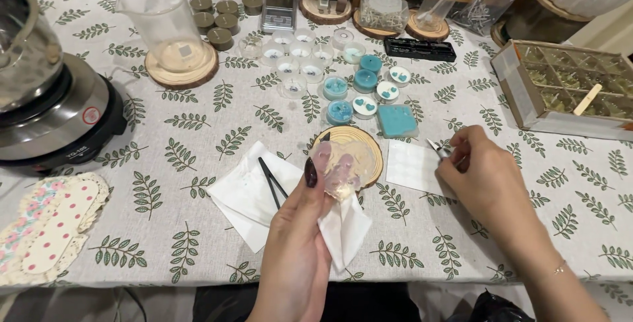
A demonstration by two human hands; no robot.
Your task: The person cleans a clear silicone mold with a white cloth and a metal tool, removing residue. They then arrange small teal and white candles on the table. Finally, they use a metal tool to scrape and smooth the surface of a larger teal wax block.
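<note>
Nearest, the left hand [297,230] pinches a clear mould [337,167] (small, probably light, bendy, slippery) by its lower edge against a tissue [343,226]. Her right hand [484,177] is closed on metal tweezers [436,148].

On the worktop [165,230] a wooden disc [359,145] lies in the middle, with a napkin [254,193] to its left carrying tweezers [270,180]. A sheet of stickers [412,166] lies to its right. Behind the disc stand small candle cups [343,88]. A hotplate [56,121] sits far left, a compartment box [567,88] far right.
</note>
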